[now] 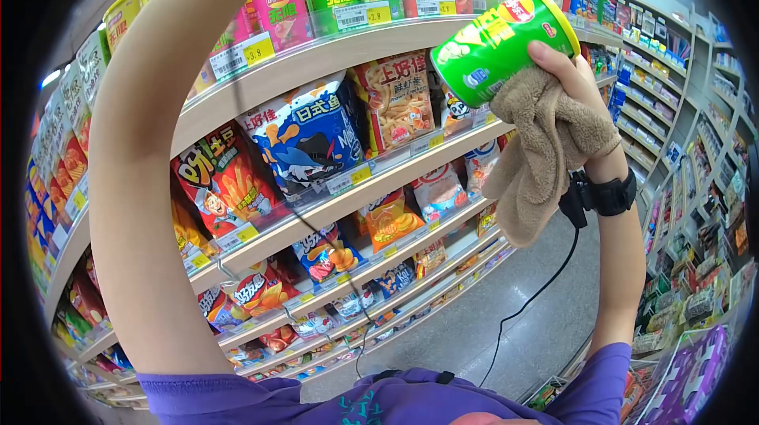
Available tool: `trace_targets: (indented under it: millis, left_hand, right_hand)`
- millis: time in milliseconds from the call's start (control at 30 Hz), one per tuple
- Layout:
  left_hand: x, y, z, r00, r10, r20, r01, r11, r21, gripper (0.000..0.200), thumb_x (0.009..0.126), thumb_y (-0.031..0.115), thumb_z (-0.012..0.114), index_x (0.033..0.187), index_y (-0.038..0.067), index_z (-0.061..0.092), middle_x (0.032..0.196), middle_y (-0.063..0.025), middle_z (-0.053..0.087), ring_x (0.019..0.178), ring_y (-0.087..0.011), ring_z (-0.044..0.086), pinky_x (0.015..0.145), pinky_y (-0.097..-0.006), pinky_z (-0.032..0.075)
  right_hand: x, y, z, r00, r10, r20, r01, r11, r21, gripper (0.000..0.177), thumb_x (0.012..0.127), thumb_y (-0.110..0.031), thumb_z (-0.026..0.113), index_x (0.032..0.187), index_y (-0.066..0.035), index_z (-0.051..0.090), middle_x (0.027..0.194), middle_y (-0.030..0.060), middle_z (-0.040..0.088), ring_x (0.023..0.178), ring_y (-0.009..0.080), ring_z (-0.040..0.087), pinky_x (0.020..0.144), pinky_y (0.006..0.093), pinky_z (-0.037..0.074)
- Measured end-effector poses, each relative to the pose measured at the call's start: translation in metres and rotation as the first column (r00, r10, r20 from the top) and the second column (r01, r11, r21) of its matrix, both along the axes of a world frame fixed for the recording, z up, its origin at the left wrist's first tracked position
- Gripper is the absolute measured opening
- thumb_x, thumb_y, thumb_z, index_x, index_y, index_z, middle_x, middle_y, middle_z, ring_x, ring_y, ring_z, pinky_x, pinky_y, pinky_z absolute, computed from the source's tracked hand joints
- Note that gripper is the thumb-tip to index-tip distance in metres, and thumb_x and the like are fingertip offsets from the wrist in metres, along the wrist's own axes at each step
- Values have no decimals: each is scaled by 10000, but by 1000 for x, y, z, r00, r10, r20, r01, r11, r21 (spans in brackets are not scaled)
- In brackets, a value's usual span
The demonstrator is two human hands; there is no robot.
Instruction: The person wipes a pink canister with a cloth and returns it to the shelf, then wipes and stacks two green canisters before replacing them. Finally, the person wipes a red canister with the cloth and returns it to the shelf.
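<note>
The green tub (494, 49) is up in the air in front of the snack shelf (466, 168), tipped well over, its yellow lid (561, 22) toward the upper right and its narrower base toward the lower left. The right hand (583, 81) has it near the lid end: the thumb lies along the side, just below the yellow rim, while the other fingers are out of sight behind the tub and a brown cloth (538, 140). So that hand is closed around the tub, with the cloth bunched against it and hanging down. The left arm (130, 211) arches up past the top edge, and I can't tell what its fingers are doing.

I'd guess the tub is light and fairly stiff, a thin-walled thing that would dent under a hard squeeze, with crisp, breakable food inside (the chip bags (304, 128) around it put that in my head). The glossy side looks a bit slippery; the cloth, soft and limp, may help or may slide. The best hold, to my eye, is fingers spread around the wall below the rim, not pulling on the lid.
</note>
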State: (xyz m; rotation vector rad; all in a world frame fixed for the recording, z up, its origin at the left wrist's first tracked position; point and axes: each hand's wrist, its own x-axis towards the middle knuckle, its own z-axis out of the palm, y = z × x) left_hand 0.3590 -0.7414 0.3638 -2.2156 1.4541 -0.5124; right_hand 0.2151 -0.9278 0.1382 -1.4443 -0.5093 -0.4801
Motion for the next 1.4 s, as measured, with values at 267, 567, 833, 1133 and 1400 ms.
trace_targets:
  millis: [267, 567, 833, 1133, 1400]
  left_hand:
    - [88, 60, -10, 847, 473, 244, -458, 881, -116, 689, 776, 528, 652, 1290, 85, 532, 1222, -143, 606, 1122, -281, 561, 948, -354, 439]
    - [99, 66, -8, 747, 665, -26, -658, 732, -175, 929, 715, 719, 584, 1379, 84, 446, 1391, -136, 474, 1274, -276, 451, 1074, -341, 325]
    - [30, 55, -5, 612, 765, -201, -777, 534, -335, 842, 696, 609, 690, 1317, 68, 515, 1324, -149, 536, 1175, -259, 549, 957, -355, 457]
    - [54, 54, 3, 908, 391, -151, -368, 571, -734, 822, 687, 584, 707, 1303, 70, 527, 1293, -153, 558, 1149, -249, 566, 929, -355, 472]
    - [68, 41, 12, 974, 196, -115, -197, 474, -858, 805, 680, 562, 723, 1290, 71, 538, 1265, -156, 576, 1126, -241, 580, 904, -355, 485]
  right_hand:
    - [-13, -6, -12, 1000, -29, -10, 29, 1000, -7, 528, 810, -253, 722, 1211, 20, 515, 1054, 77, 613, 936, 132, 603, 819, 268, 495]
    - [-18, -3, -16, 996, 2, -85, -4, 1000, -14, 544, 798, -232, 741, 1217, 15, 497, 1080, 77, 597, 969, 132, 590, 848, 276, 491]
    - [-12, 6, -16, 993, 74, -93, -97, 955, -282, 574, 777, -202, 763, 1255, -3, 514, 1140, 64, 600, 1027, 131, 568, 898, 289, 459]
    - [-14, 5, -21, 979, 46, -197, -112, 934, -339, 744, 713, -254, 823, 1288, 25, 444, 1206, 112, 576, 1112, 177, 549, 973, 314, 427]
    - [-34, -12, -27, 986, -74, -146, 8, 912, -411, 735, 718, -267, 823, 1286, 23, 458, 1223, 115, 572, 1135, 179, 536, 987, 321, 416]
